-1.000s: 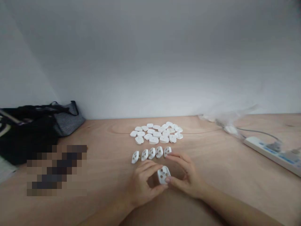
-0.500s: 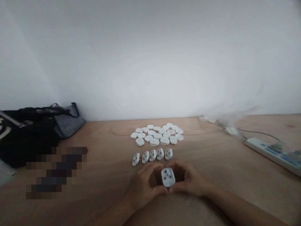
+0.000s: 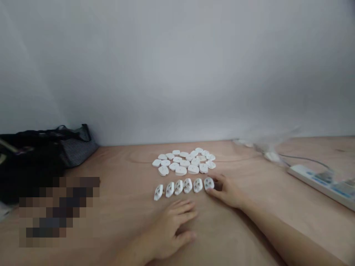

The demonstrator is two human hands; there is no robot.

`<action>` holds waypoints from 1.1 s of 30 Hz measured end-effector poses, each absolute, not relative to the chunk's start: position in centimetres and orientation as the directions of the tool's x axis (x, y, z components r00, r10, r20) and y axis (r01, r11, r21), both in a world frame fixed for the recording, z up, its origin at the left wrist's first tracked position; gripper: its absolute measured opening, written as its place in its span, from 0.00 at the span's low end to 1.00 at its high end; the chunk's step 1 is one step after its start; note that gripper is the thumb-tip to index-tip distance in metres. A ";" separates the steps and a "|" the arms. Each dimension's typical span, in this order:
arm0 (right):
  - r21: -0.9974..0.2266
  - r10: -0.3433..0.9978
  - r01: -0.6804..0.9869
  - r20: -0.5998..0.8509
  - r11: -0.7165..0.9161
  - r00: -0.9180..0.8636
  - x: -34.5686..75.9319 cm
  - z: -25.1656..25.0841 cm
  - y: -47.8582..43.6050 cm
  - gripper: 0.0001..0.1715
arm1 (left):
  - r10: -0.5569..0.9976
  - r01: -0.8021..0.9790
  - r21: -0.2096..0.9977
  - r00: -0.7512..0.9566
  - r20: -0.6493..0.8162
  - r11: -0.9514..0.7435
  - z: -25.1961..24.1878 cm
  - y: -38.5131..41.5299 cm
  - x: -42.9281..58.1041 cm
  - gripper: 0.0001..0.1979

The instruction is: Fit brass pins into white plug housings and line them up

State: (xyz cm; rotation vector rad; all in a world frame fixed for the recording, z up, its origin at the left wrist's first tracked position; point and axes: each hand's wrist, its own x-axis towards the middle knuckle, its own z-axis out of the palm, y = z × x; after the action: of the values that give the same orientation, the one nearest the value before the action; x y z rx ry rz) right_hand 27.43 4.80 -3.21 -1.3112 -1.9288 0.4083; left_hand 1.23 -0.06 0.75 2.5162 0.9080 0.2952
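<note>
Along the far edge of the plywood worktop (image 3: 277, 229), a pale wall (image 3: 177, 70) rises behind everything. Toward the far left corner, a black bag (image 3: 27, 166) sits against a striped grey bag (image 3: 79, 146). Nearer the left edge, a pixelated patch (image 3: 58, 207) hides whatever lies there. Toward the right edge, a white power strip (image 3: 318, 183) lies at an angle, with a thin cable (image 3: 305, 159) running from it toward a crumpled clear plastic bag (image 3: 266, 144) near the wall.

Mid-worktop, a loose cluster of white plug faces (image 3: 183, 161) lies flat, the pieces beside or touching one another. They look like three-pin plug fronts, though the view is too soft to be sure. Just nearer the person, a row of six more plug faces (image 3: 177, 187) sits apart from the cluster, their holes facing up.

The left hand (image 3: 169, 231) lies flat on the wood just below the row, its fingers spread and holding nothing. The right hand (image 3: 227, 192) is at the row's right end, its fingers (image 3: 219, 177) partly curled around the rightmost plug face (image 3: 209, 183). They touch it, but whether they grip it or only rest against it, I cannot tell.
</note>
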 end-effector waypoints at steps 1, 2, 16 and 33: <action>-0.624 0.896 0.657 0.399 0.423 -0.198 27.2 -3.4 4.8 0.25 | 0.647 0.553 0.475 0.761 0.047 -0.685 0.7 -0.1 1.2 0.25; -0.621 0.896 0.660 0.394 0.423 -0.203 27.1 -3.6 4.9 0.25 | 0.649 0.554 0.475 0.759 0.048 -0.684 0.7 -0.1 1.2 0.25; -0.492 0.731 0.586 0.622 0.644 -0.281 26.3 -2.7 0.9 0.18 | 0.622 0.524 0.449 0.777 0.096 -0.724 0.4 0.0 0.5 0.24; -0.437 0.734 0.622 0.148 0.649 -0.662 25.2 -1.1 -1.6 0.34 | 0.678 0.593 0.382 0.723 0.134 -0.709 -0.2 -0.3 -0.2 0.25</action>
State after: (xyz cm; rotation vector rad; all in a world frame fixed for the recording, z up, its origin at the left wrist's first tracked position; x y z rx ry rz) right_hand 25.23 -1.62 -1.07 -1.0848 -2.5579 0.5078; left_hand -0.17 -0.33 -0.25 2.6162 0.9937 0.3815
